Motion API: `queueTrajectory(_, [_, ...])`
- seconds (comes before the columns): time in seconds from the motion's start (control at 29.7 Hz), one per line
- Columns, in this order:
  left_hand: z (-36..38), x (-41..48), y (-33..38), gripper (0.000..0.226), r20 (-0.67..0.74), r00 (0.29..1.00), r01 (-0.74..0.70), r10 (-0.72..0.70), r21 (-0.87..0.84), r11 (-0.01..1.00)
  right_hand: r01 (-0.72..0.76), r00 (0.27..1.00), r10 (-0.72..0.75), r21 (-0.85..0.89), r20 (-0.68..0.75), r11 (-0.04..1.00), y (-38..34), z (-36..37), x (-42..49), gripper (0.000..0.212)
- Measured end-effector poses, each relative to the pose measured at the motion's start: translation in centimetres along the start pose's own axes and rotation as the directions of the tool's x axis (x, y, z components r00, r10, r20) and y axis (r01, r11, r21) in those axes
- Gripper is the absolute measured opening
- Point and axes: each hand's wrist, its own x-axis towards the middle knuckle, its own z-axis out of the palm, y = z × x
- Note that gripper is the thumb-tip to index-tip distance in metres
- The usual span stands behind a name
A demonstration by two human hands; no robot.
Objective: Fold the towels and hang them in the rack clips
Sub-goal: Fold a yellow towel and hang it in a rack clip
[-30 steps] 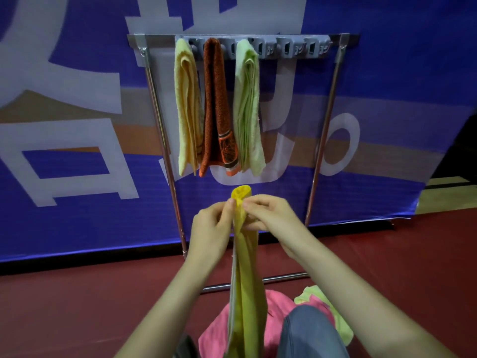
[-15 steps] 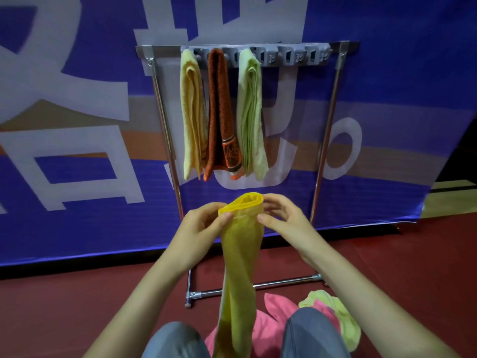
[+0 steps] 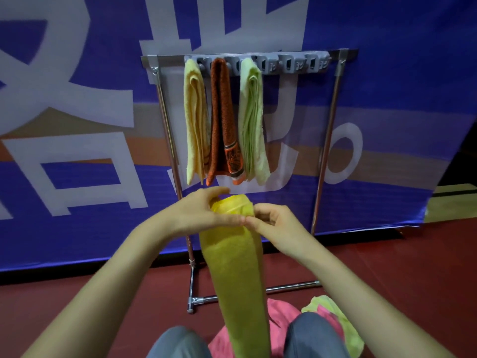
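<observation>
Pinches the yellow towel's (image 3: pixel 232 267) folded top in the curled fingers (image 3: pixel 232 221) of left hand (image 3: pixel 201 215) and right hand (image 3: pixel 278 224), low in front of the rack (image 3: pixel 333 125), seemingly to keep the fold narrow enough for a free clip (image 3: pixel 287 66) on its bar.

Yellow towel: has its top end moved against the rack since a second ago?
No. The yellow towel top stays just below the orange towel hanging on the rack; it only turned from edge-on to broad face.
</observation>
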Motion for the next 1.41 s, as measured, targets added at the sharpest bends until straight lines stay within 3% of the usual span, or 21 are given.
queueTrajectory(0.1, [-1.2,0.4,0.7,0.109,0.134,0.991,0.014,-0.02,0.041,0.999,0.033,0.998,-0.033,0.001,0.057,0.999,-0.7,-0.3,-0.3,0.015])
queueTrajectory(0.27, [-1.3,0.3,1.3,0.041,0.241,0.965,-0.12,0.104,0.051,0.991,0.046,0.995,-0.047,0.014,0.087,0.999,-0.6,-0.5,-0.5,0.014])
queueTrajectory(0.4, [-1.0,0.3,0.9,0.017,0.21,0.964,-0.163,0.165,-0.025,0.986,0.031,0.996,-0.034,0.041,0.082,0.999,-0.3,-0.7,-0.8,0.014])
queueTrajectory(0.61, [-0.5,0.8,2.0,0.016,0.035,0.965,-0.263,0.261,0.082,0.961,-0.056,0.998,0.058,0.196,-0.002,0.979,1.8,-0.5,-1.3,0.014])
queueTrajectory(0.81, [-3.0,-0.2,3.2,0.028,-0.148,0.943,-0.273,0.297,0.161,0.949,-0.266,0.963,0.253,0.169,0.093,0.949,7.1,0.2,-2.6,0.016])
queueTrajectory(1.04, [-6.7,-1.8,2.8,0.015,-0.289,0.912,-0.226,0.292,0.241,0.944,-0.446,0.889,0.423,0.123,0.175,0.887,12.5,2.4,-3.8,0.011])
queueTrajectory(1.14, [-7.4,-2.4,0.9,0.032,-0.367,0.883,-0.175,0.293,0.322,0.93,-0.44,0.894,0.421,0.129,0.155,0.889,13.2,3.2,-4.0,0.014])
queueTrajectory(1.21, [-7.4,-2.7,-1.0,0.03,-0.414,0.878,-0.106,0.241,0.323,0.94,-0.428,0.9,0.409,0.127,0.153,0.895,12.9,3.1,-3.9,0.011])
queueTrajectory(1.31, [-6.7,-3.6,-4.0,0.015,-0.372,0.921,-0.049,0.112,0.176,0.983,-0.424,0.901,0.4,0.149,0.164,0.893,11.9,2.1,-3.9,0.014])
queueTrajectory(1.41, [-4.2,-4.3,-6.1,0.021,-0.126,0.992,0.043,-0.017,0.203,0.978,-0.422,0.899,0.394,0.134,0.189,0.897,10.6,0.5,-3.9,0.024])
